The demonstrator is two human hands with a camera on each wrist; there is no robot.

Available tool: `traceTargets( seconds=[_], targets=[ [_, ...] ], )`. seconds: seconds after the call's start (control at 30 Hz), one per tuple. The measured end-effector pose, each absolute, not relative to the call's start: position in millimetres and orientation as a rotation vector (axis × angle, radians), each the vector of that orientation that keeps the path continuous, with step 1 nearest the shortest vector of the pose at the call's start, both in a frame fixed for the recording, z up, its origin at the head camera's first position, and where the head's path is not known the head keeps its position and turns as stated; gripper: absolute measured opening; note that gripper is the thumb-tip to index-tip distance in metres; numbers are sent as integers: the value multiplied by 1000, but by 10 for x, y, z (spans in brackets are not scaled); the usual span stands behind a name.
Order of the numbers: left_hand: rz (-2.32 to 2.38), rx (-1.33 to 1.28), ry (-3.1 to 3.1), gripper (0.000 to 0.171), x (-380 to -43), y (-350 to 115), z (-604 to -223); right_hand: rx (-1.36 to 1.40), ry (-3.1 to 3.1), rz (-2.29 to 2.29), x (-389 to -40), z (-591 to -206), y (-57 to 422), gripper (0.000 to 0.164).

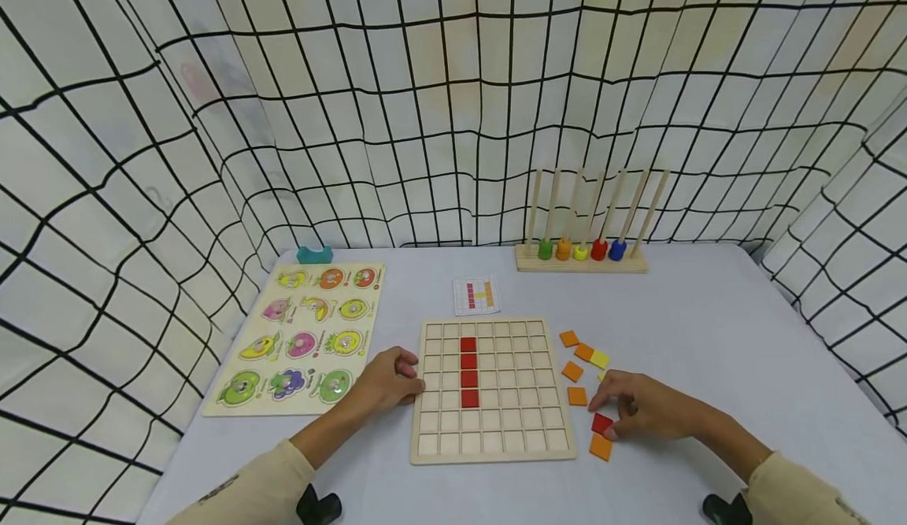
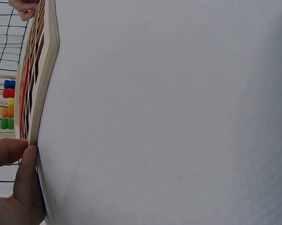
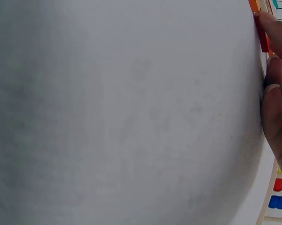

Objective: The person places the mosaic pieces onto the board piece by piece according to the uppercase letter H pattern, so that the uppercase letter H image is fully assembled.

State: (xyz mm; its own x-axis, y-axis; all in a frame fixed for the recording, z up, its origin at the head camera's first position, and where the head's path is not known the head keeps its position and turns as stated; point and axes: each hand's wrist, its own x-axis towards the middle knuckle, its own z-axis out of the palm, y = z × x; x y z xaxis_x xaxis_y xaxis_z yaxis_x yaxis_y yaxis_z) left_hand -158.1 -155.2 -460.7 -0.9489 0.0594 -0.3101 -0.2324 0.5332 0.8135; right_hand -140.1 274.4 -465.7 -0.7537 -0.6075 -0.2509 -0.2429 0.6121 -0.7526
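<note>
A wooden grid board (image 1: pixel 496 456) lies flat with a column of red square tiles (image 1: pixel 469 378) in its cells. My left hand (image 1: pixel 388 382) pinches the board's left edge between thumb and finger; the left wrist view shows the thumb and fingertip (image 2: pixel 26 173) right at the rim. Right of the board, my right hand (image 1: pixel 648 407) has its thumb and index finger at a loose red tile (image 1: pixel 601 423). In the right wrist view the red tile (image 3: pixel 261 35) shows beside the thumb, the other fingers curled below. Orange tiles (image 1: pixel 600 447) and a yellow tile (image 1: pixel 599 359) lie around it.
A small pattern card (image 1: pixel 476 297) sits behind the board. At the left lies a fruit puzzle board (image 1: pixel 298 344), a teal object (image 1: pixel 315 255) behind it. A peg stand (image 1: pixel 581 266) with coloured beads stands at the back. Black netting (image 1: pixel 425 116) surrounds the white table.
</note>
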Motion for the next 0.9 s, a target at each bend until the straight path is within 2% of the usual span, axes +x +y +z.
traceTargets(
  seconds=[0.2, 0.9],
  targets=[
    [1381, -148, 2473, 38, -1587, -1557, -4616, -658, 2350, -984, -1404, -4643, 2728, 21],
    [1394, -129, 2482, 37, -1577, -1560, -4610, -648, 2226, -1058, -1389, -4607, 2664, 23]
  ],
)
